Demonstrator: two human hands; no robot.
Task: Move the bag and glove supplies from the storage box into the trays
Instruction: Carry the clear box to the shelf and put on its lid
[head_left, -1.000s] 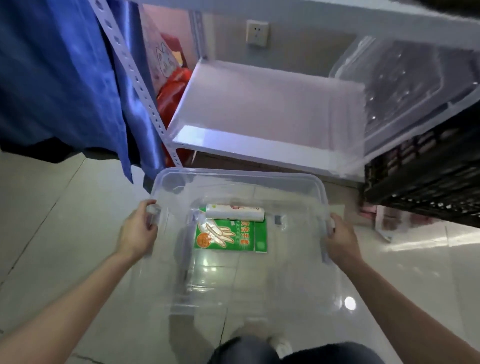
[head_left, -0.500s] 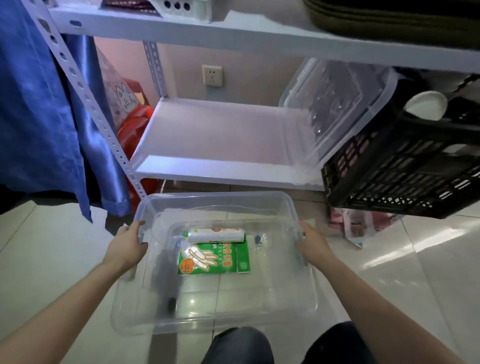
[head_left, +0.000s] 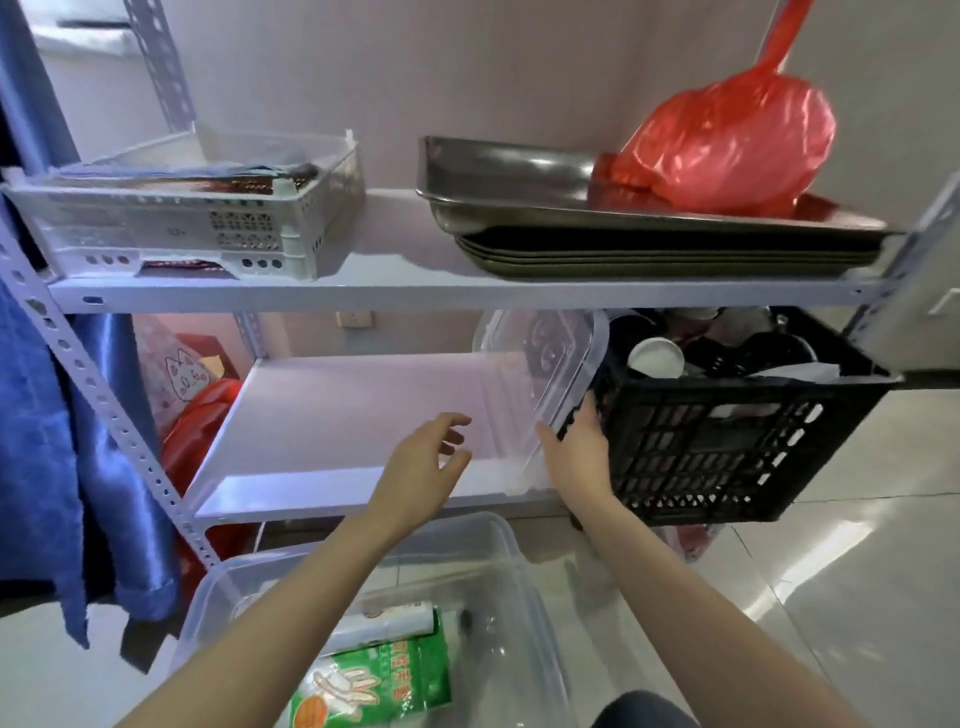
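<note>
White bag roll (head_left: 387, 622) lies crosswise in the clear plastic box (head_left: 537, 644), now released: left hand (head_left: 423, 462) loose-fingered, right hand (head_left: 579, 449) gripping clear lid (head_left: 540, 374).

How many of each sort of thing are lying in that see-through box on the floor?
Green glove pack: 1
White bag roll: 1
Total: 2
A small dark bit beside them is too unclear to count.
</note>
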